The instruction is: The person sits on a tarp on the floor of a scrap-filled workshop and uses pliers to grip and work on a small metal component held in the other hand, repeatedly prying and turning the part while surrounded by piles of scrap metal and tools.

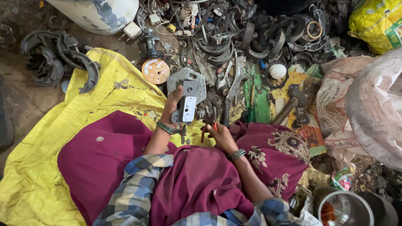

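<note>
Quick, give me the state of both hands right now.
Left hand: closed around a grey metal switch part, held upright.
Right hand: closed on red-handled pliers.

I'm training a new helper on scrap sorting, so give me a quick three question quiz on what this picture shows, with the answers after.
1. True or false: the left hand holds a grey rectangular part with a white panel.
2. What does the right hand grip? A) a hammer B) red-handled pliers C) a paintbrush
3. Fill in: the person sits on a ____ coloured sheet.

Key
1. True; the hand holds it upright by its side.
2. B; the pliers stand beside the grey part, their head up.
3. Yellow; it is spread over the dirt floor in front of the heap of dark curved metal pieces.
</note>
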Motion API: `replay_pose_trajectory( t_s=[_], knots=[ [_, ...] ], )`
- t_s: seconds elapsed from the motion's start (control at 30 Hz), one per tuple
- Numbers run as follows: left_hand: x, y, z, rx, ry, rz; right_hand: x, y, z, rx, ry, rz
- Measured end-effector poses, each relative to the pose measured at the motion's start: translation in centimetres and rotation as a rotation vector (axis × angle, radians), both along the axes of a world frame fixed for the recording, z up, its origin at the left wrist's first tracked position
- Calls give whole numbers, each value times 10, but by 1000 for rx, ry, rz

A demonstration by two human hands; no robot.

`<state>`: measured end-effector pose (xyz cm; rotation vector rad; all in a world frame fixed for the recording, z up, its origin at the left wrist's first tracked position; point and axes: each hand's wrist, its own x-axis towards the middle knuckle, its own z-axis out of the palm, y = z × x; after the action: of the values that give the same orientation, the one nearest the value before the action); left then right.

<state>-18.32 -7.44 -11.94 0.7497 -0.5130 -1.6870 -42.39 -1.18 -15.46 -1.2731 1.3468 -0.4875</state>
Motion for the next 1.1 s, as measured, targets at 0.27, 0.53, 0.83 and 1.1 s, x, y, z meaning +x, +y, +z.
replay_pose_trajectory(
  t_s=[0.27,0.53,0.83,1.1],
  knots=[
    [-7,-6,-18,-186,-314,-25,-8,1,28,84,-396,-62],
    [-14,-21,-25,-229,-588,-34,-15,-9,31,209,-414,-5],
    [-25,-29,-22,-255,-665,-48,-34,-12,17,145,-210,168],
    [-29,-30,-5,-235,-513,-179,-43,-16,22,11,-54,240]
  ],
)
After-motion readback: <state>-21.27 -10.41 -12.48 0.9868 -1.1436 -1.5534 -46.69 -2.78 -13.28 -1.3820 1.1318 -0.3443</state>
